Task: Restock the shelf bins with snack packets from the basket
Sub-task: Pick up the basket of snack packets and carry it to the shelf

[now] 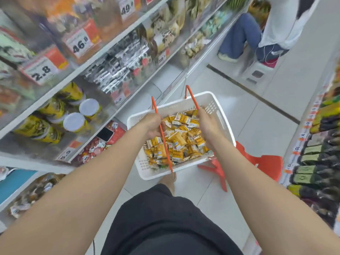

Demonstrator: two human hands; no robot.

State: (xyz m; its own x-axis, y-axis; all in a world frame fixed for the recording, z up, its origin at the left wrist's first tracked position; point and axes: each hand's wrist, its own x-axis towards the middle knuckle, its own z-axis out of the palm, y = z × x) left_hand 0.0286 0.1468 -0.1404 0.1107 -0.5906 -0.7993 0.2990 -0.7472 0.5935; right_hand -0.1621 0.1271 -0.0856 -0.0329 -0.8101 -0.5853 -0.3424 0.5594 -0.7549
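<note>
Between shelf bins (117,70), left hand (153,126) and right hand (208,127) grip handles (164,142) of basket (226,126); red stool (266,166) beside.

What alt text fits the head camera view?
The left hand and right hand each grip a thin orange handle of a white plastic basket full of small yellow snack packets, beside white shop shelves of packaged goods.

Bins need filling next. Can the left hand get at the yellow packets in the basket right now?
Probably not yet: the left hand grips the orange handle. The packets lie uncovered just beneath it, so letting go should free the way.
</note>
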